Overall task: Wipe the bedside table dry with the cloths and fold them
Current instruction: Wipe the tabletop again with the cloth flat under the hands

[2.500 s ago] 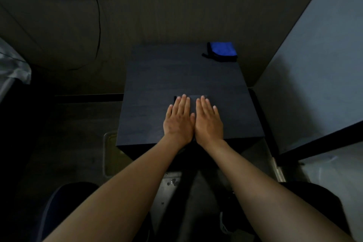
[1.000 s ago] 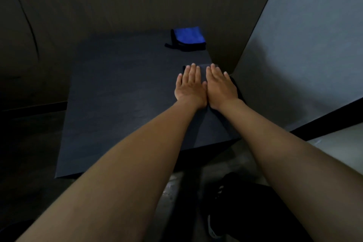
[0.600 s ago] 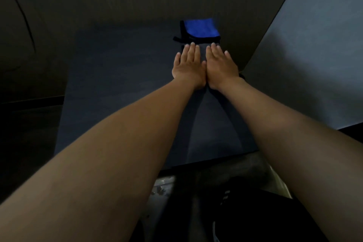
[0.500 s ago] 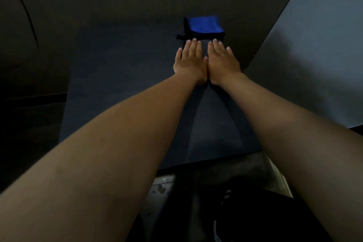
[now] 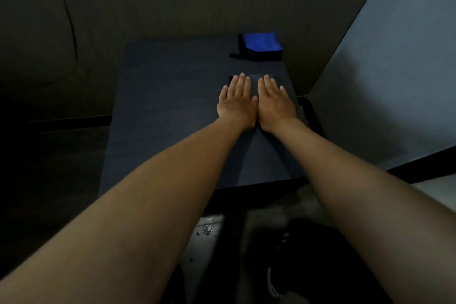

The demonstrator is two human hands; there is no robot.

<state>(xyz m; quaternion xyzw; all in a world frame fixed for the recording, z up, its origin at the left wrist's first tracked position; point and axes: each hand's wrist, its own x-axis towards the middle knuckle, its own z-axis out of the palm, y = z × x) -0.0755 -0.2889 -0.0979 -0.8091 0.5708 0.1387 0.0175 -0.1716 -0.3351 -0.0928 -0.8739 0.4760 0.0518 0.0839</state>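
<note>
Dark cloth (image 5: 254,78) lies flat on the tabletop (image 5: 167,111), toward its right side, nearly the same shade as the surface, with only its far edge showing past the fingertips. Left hand (image 5: 235,103) and right hand (image 5: 275,103) press down on it, palms flat, fingers straight and spread slightly, thumbs touching. Beyond them, at the far right corner, sits a folded blue cloth (image 5: 261,42), well apart from the hands. Grey wall panel (image 5: 394,69) flanks the right.

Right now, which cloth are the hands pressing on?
The dark cloth, flat under both the left hand and right hand. The folded blue cloth lies untouched at the table's far corner.
</note>
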